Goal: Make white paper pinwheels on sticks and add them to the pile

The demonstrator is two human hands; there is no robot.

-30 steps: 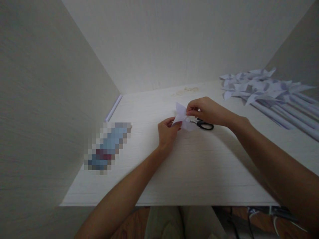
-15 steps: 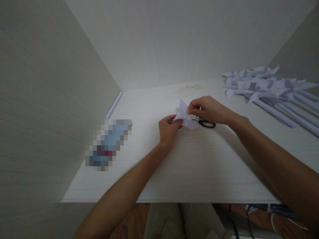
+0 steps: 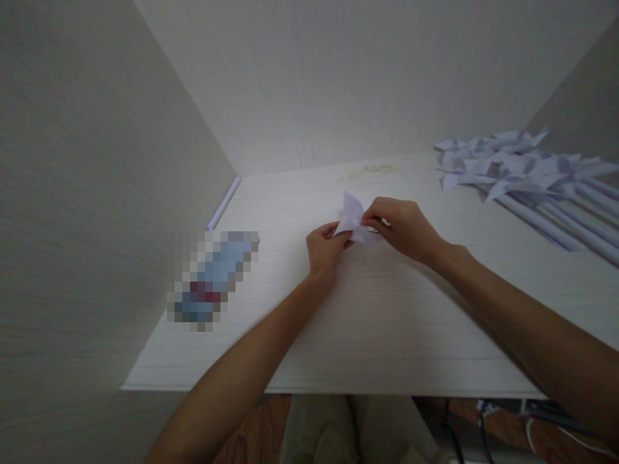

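A white paper pinwheel (image 3: 351, 209) with curved, pointed blades is held up over the middle of the table. My left hand (image 3: 325, 250) grips its lower left side, thumb in front and fingers behind. From the right, my right hand (image 3: 399, 225) pinches with thumb and forefinger at the pinwheel's centre; whether a small piece is between those fingertips is hidden. Only a sliver of the scissors shows beside the right fingertips, the rest being covered by that hand.
Several finished-looking paper pinwheels (image 3: 512, 164) on rolled paper sticks (image 3: 536, 222) are heaped at the right. A rolled paper tube (image 3: 223, 203) lies along the left wall. Near it is a blurred-out bluish object (image 3: 213, 277). The white table (image 3: 387, 335) has walls behind and beside it.
My right hand has moved slightly left and down, bringing its pinched fingertips to the pinwheel's centre and covering the black scissor handles. My left hand keeps its grip on the pinwheel.
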